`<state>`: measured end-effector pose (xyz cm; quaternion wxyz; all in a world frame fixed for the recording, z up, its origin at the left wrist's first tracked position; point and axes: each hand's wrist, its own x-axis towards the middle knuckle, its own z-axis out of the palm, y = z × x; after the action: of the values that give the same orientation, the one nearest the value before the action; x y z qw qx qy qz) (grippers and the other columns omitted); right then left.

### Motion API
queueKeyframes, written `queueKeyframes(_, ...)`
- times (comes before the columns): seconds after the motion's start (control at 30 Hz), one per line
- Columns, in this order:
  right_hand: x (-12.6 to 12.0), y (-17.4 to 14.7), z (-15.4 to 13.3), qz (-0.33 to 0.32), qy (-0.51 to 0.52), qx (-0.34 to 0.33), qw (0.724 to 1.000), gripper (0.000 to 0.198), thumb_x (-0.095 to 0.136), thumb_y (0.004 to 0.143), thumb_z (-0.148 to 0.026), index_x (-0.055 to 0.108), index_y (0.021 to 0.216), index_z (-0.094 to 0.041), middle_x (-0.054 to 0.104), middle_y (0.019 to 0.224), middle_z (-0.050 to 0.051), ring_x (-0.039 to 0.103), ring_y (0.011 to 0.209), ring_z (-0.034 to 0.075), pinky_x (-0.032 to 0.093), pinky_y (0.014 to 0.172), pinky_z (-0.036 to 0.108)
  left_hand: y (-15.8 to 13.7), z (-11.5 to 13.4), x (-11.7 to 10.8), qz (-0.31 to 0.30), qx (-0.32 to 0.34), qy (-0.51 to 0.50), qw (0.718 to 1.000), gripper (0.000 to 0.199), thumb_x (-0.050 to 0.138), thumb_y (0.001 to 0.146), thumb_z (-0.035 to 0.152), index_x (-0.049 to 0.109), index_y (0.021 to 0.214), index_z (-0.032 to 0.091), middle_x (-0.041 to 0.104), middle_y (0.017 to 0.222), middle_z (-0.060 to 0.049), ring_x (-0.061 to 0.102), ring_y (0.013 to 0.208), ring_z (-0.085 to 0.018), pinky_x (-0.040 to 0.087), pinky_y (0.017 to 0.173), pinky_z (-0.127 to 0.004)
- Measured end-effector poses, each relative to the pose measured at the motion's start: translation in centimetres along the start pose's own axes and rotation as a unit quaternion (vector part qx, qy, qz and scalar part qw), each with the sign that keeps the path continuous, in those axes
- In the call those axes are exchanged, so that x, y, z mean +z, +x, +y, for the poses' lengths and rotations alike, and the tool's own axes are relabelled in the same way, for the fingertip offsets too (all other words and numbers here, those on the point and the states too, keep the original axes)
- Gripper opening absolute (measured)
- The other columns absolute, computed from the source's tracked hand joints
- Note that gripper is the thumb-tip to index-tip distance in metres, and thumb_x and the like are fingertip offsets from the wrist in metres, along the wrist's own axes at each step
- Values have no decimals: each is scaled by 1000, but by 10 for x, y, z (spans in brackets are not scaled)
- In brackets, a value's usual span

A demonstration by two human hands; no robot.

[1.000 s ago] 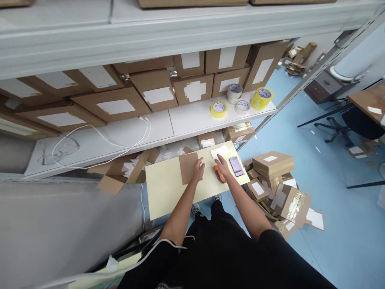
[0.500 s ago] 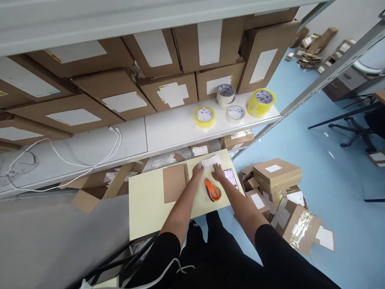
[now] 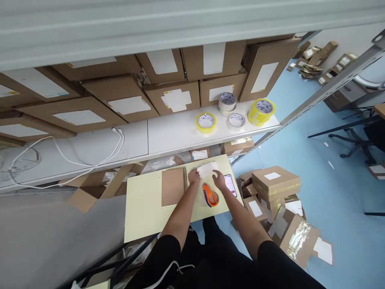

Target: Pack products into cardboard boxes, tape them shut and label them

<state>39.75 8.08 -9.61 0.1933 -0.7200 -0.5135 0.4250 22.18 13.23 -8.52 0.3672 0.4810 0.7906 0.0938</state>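
A small white sheet of paper (image 3: 207, 169) lies at the far side of the cream tabletop (image 3: 142, 216). My left hand (image 3: 193, 177) is closed on its left end. At the lower right corner of the sheet is my right hand (image 3: 219, 179), its thumb and forefinger apart and the fingertips beside or just touching the edge. Between my forearms rests an orange tape dispenser (image 3: 211, 195). A lit phone (image 3: 230, 185) is right of my right hand, and a flat brown cardboard piece (image 3: 173, 187) is left of my left hand.
Tape rolls (image 3: 206, 122) and a white cable (image 3: 87, 165) lie on the grey shelf (image 3: 171, 130), with stacked cartons (image 3: 173, 102) behind. An open carton (image 3: 93, 192) sits low at left. Boxes (image 3: 275, 182) are piled on the floor at right, near the shelf post (image 3: 315, 96).
The paper has turned slightly and my left hand has closed on its left end. My right hand has drawn back from lying over the paper to its corner. The view has tilted up a little.
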Motion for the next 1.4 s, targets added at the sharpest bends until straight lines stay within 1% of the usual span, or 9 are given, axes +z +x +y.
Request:
queueKeyframes(0.2,-27,-10,-19,33,88,-21,995,54,46,90,-22,62,142,-22,59,153,10,72,107,21,59,98,39,-31,-2,-65,18,104,35,994,25,55,100,29,79,98,24,79,103,-11,72,101,-28,49,91,-34)
queueKeyframes(0.37,-50,-6,-50,-123,120,-134,976,55,58,88,-31,64,142,-24,73,131,10,71,84,18,60,88,37,-54,-7,-131,17,208,54,976,32,49,104,33,79,105,23,79,103,-11,72,98,-26,50,90,-31)
queueKeyframes(0.47,-52,0,-70,-215,146,-157,953,49,76,78,-42,77,121,-20,80,91,6,70,78,21,58,81,36,-66,-10,-163,22,238,24,971,30,51,101,32,79,107,24,79,107,-10,71,100,-26,50,91,-31)
queueKeyframes(0.6,-46,4,-94,-258,200,-180,928,33,85,68,-52,78,79,-22,76,74,4,69,72,22,56,71,34,-85,-17,-192,24,282,-34,958,24,57,96,34,79,98,24,80,99,-6,70,92,-24,49,83,-30)
queueKeyframes(0.73,-50,4,-107,-269,225,-202,914,30,88,64,-49,74,69,-23,76,72,4,70,71,21,56,72,34,-109,-37,-213,85,241,-106,961,21,65,90,36,74,79,21,69,71,-1,60,70,-18,42,69,-26)
queueKeyframes(0.87,-65,6,-103,-187,268,-180,928,31,88,62,-49,74,68,-22,76,71,5,70,67,22,57,71,36,-130,-68,-234,166,166,-226,946,31,74,84,41,64,65,19,53,57,5,48,60,-12,35,58,-23)
queueKeyframes(1.1,-61,-42,-120,-89,268,-165,945,45,81,73,-46,77,112,-22,75,73,1,68,56,19,51,59,31,-153,-68,-223,111,19,-514,850,27,91,67,28,70,75,14,69,66,-1,60,56,-10,48,55,-21)
queueKeyframes(1.23,-40,-97,-150,-124,304,-197,924,36,75,80,-50,77,104,-23,79,100,5,69,64,16,53,63,31,-169,-47,-200,25,6,-580,814,28,92,66,19,71,84,12,77,82,-8,72,65,-12,53,58,-19)
queueKeyframes(1.4,-33,-146,-178,-152,332,-200,909,29,76,81,-49,77,94,-23,79,91,4,68,67,16,51,62,29,-185,-28,-189,12,48,-596,802,34,92,69,26,71,91,12,79,90,-10,72,62,-11,41,45,-16)
